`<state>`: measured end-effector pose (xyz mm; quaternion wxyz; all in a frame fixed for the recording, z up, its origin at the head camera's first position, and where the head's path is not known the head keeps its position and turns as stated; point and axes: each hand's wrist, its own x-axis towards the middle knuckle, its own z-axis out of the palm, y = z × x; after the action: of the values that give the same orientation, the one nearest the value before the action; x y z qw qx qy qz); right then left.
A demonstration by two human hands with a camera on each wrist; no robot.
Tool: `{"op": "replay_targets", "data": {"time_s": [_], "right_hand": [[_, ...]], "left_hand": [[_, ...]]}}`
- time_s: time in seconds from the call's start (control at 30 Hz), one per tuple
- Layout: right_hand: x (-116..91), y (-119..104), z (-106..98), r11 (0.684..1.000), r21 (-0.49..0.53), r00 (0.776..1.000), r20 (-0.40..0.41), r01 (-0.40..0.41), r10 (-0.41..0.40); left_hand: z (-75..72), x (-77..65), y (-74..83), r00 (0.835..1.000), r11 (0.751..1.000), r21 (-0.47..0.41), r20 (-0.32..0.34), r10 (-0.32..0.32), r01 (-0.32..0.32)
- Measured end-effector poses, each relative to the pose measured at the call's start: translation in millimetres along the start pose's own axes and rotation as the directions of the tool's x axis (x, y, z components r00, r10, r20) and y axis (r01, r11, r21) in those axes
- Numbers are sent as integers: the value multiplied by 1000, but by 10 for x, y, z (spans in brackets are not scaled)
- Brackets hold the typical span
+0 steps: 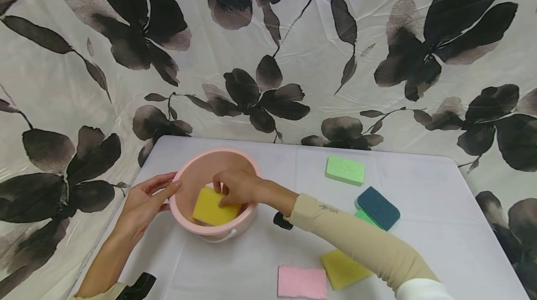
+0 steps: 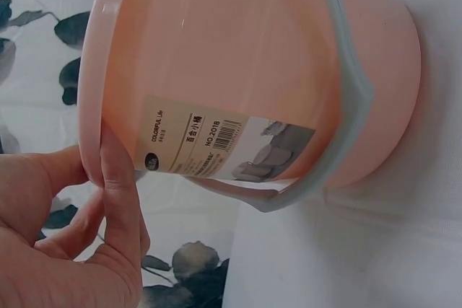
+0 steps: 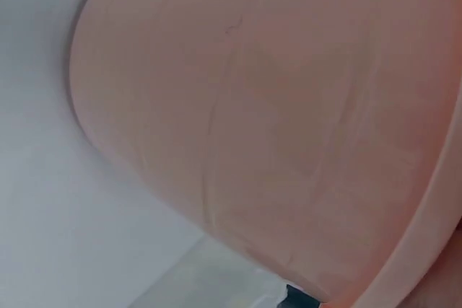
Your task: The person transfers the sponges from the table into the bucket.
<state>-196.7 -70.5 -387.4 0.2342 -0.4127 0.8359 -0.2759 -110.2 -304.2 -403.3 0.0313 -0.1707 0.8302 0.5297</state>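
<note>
A pink plastic bucket (image 1: 200, 228) stands on the table's left side. At its left rim my left hand (image 1: 140, 203) grips the edge between thumb and fingers; the left wrist view shows this pinch beside the bucket's paper label (image 2: 191, 138). A grey-white handle (image 2: 355, 106) hangs down along the outer wall. Reaching over the right rim, my right hand (image 1: 238, 188) holds a yellow sponge (image 1: 207, 207) inside the bucket, thumb on its face. Some of its fingers are hidden behind the sponge. The right wrist view is mostly filled by the bucket's outer wall (image 3: 253, 106).
On the white-covered table (image 1: 235, 267) lie a light green sponge (image 1: 345, 170), a dark teal pad (image 1: 378, 208) overlapping a green one (image 1: 366, 219), a pink sponge cloth (image 1: 302, 282) and another yellow sponge (image 1: 341, 269), partly under my right forearm. A floral curtain (image 1: 319, 57) hangs behind.
</note>
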Motion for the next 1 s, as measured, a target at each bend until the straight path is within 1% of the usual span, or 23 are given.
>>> {"op": "replay_targets", "data": {"time_s": [0.17,0.37,0.43,0.67,0.8,1.0], "right_hand": [[-22,25,4,1000,5,1000,-27,11,-10],[-107,53,-41,998,24,994,-97,60,-57],[-146,50,-64,996,49,991,-118,73,-67],[-273,69,-148,994,74,976,-208,85,-68],[-356,100,-204,988,110,968,-238,106,-78],[-497,146,-298,980,139,951,-293,142,-96]], "left_hand": [[12,6,-1,1000,1000,4,1,4,-4],[16,5,-4,1000,1000,-1,1,-1,1],[15,3,-1,1000,1000,-3,3,-5,5],[0,13,7,1000,1000,-11,-2,-8,8],[-2,12,8,1000,1000,-18,-2,-8,8],[5,14,15,1000,1000,-21,-3,-23,22]]}}
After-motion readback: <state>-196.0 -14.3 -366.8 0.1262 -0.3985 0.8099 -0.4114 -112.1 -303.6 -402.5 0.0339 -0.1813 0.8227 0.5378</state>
